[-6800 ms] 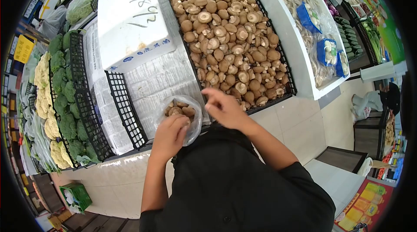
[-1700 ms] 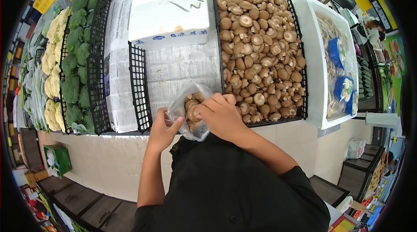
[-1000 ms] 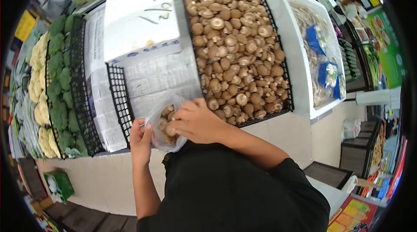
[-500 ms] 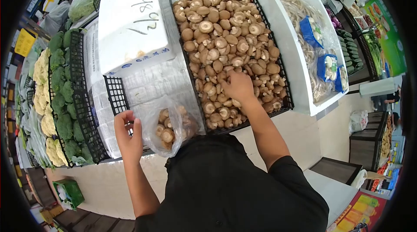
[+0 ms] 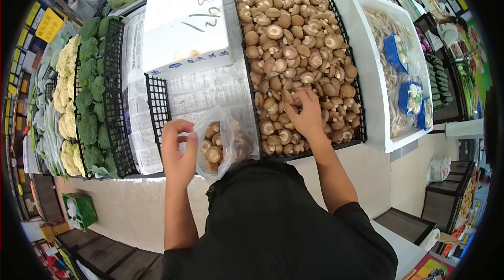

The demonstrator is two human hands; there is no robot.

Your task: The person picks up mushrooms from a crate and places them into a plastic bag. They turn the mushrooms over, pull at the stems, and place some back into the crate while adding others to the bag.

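Observation:
My right hand (image 5: 307,114) is over a black crate (image 5: 359,102) heaped with brown shiitake mushrooms (image 5: 315,59). Its thumb and fingers close around a shiitake mushroom (image 5: 288,97) on the pile, partly hidden by the fingers. To the left, a clear plastic bag (image 5: 228,135) stands with its mouth facing me and several shiitake mushrooms (image 5: 213,153) inside. Just beside this bag is my left hand (image 5: 179,153), its fingers curved and the thumb apart, with nothing seen between them.
A white foam box (image 5: 184,23) with handwritten numbers sits left of the mushrooms. Broccoli (image 5: 93,96) and cauliflower (image 5: 67,107) fill crates farther left. On the right, a white foam tray (image 5: 374,91) holds pale mushrooms and blue packs (image 5: 410,97).
The whole view has shifted, so the stall appears farther right. My right hand stays among the mushrooms, its fingers now at a mushroom. My left hand is closer to the bag.

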